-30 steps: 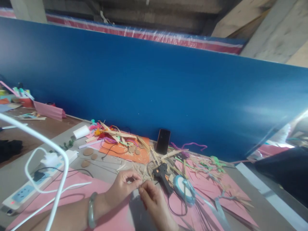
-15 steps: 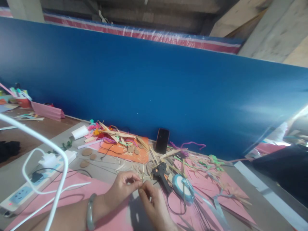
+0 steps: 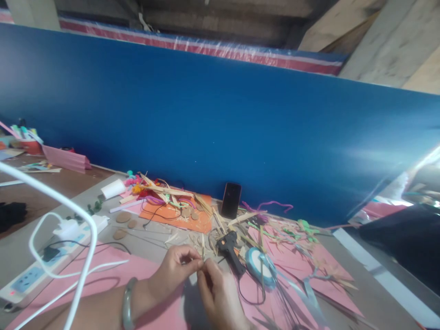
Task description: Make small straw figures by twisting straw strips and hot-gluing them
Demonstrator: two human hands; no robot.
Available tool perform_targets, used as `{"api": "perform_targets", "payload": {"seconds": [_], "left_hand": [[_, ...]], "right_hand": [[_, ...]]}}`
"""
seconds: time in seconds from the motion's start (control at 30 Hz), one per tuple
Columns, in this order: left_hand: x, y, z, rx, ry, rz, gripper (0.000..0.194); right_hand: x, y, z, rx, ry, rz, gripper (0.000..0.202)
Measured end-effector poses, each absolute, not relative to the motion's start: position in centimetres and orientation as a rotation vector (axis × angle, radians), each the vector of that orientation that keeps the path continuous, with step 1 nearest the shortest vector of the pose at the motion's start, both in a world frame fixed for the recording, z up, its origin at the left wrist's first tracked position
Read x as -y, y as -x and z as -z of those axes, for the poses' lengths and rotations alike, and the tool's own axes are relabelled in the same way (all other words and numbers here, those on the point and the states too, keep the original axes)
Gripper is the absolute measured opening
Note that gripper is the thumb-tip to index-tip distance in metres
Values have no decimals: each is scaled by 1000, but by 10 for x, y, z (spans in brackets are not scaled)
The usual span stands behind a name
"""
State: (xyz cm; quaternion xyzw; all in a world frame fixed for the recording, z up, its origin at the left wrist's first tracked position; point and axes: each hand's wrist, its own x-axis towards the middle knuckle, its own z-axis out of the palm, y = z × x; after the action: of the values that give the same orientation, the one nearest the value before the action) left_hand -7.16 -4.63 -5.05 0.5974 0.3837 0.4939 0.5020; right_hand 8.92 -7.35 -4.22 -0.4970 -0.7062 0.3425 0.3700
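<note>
Hands (image 3: 172, 271) pinched together, slender pale strip (image 3: 203, 244) at fingertips

A blue partition (image 3: 213, 119) stands behind the table (image 3: 80, 201), below concrete beams (image 3: 388, 50).

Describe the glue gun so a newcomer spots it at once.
Find the tall blue panel, then the dark phone leaning against it. Below the phone, among pale scraps, lies the glue gun. It is black and pistol-shaped, unlike the round roll beside it.
</note>
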Motion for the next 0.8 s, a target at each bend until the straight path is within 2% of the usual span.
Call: {"api": "perform_targets", "payload": {"seconds": [0.1, 0.27, 0.4, 0.6, 0.7, 0.8], "left_hand": [[47, 71, 49, -919, -1409, -1179, 30], [43, 74, 44, -963, -1366, -1205, 27], [37, 76, 44, -930, -1288, -1183, 28], [37, 75, 50, -803, -1270, -1014, 29], [38, 75, 52, -808, -1304, -972, 29], [38, 75, 52, -821, -1326, -966, 30]], "right_hand": [[74, -89, 42, 1938, 1307, -725, 23], [65, -89, 34, 1846, 1297, -743, 24], [54, -97, 20, 1661, 1293, -915, 21], [45, -107, 17, 1409, 1167, -1345, 22], [45, -104, 17, 1368, 1145, -1441, 19], [47, -100, 14, 1366, 1143, -1452, 26]]}}
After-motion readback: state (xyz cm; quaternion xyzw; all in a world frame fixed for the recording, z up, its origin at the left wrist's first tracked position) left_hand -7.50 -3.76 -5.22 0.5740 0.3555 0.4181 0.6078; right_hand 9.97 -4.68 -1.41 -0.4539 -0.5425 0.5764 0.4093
